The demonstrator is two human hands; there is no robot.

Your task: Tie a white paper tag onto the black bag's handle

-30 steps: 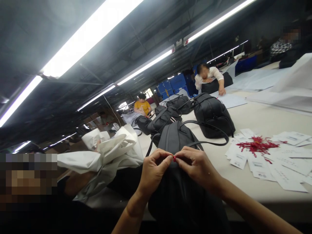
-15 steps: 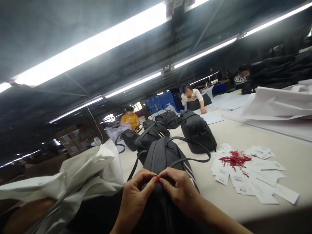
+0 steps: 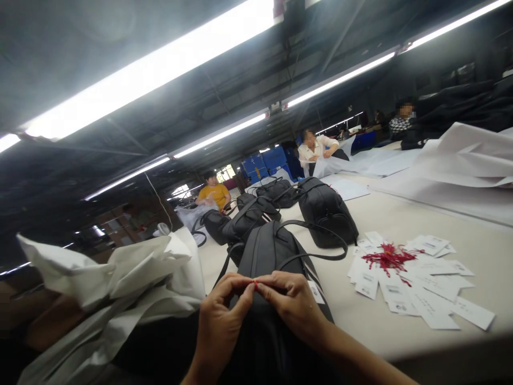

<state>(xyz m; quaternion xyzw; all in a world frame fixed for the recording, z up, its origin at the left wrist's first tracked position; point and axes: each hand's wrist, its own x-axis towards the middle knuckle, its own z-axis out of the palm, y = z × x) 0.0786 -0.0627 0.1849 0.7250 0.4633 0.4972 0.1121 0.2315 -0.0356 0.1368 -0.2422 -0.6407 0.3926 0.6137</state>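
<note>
From the head camera, the left hand (image 3: 219, 323) and the right hand (image 3: 292, 306) meet fingertip to fingertip over the near black bag (image 3: 267, 251), both pinching a small red string (image 3: 255, 285) between thumb and forefinger. The string is too small to tell its direction. The bag lies at the near edge of the table (image 3: 401, 219), its long axis running from 6 o'clock toward 12 o'clock, its strap (image 3: 320, 255) looping out toward 2 o'clock. A small white tag (image 3: 316, 293) shows just beside the right hand.

Behind it, toward 12 and 1 o'clock, more black bags (image 3: 326, 211) stand in a cluster, closed, so their contents cannot be told. At 3 o'clock white paper tags (image 3: 425, 291) lie scattered with a bundle of red strings (image 3: 387, 258) on top. Crumpled white wrapping (image 3: 120, 278) piles up at 9 o'clock. Other people (image 3: 214, 192) work farther along the pale table, under long ceiling strip lights (image 3: 160, 75), with blue crates (image 3: 264, 163) at the back.
</note>
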